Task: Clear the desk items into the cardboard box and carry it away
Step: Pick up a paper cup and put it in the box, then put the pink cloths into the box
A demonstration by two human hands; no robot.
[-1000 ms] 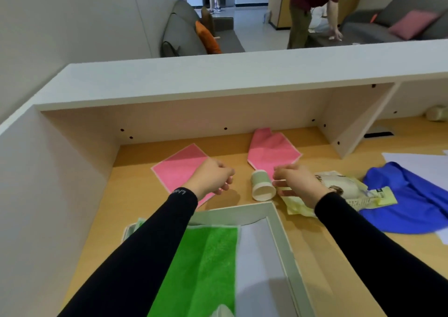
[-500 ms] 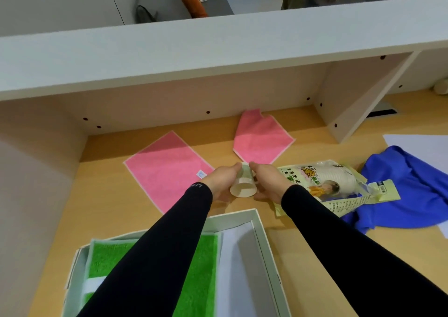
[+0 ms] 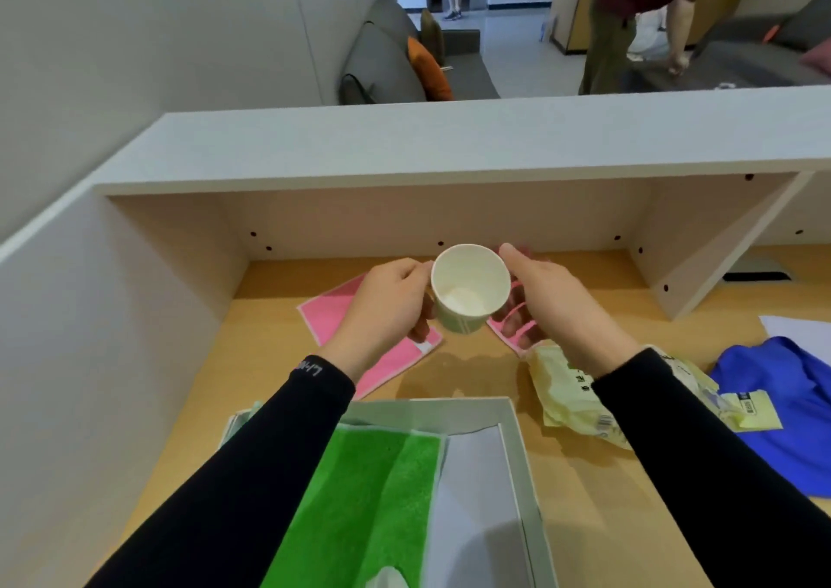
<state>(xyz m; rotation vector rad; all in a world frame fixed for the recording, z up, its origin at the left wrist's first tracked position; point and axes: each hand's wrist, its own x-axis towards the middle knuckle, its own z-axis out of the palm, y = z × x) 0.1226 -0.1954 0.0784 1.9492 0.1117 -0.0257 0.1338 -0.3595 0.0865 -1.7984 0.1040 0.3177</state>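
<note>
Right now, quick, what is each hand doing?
Left hand: holding the paper cup, fingers curled round its side.
Right hand: open, fingers spread beside the cup; I cannot tell if it touches.

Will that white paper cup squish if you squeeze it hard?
Probably, yes: the paper cup looks thin-walled and empty, so a hard squeeze would likely dent it. It seems light, since the left hand holds it up by the side. Round, so laid sideways it might roll.

Both hands extended toward the desk's far edge. Left hand grips the raised paper cup; right hand, fingers spread and nearly straight, flanks its opposite side.
</note>
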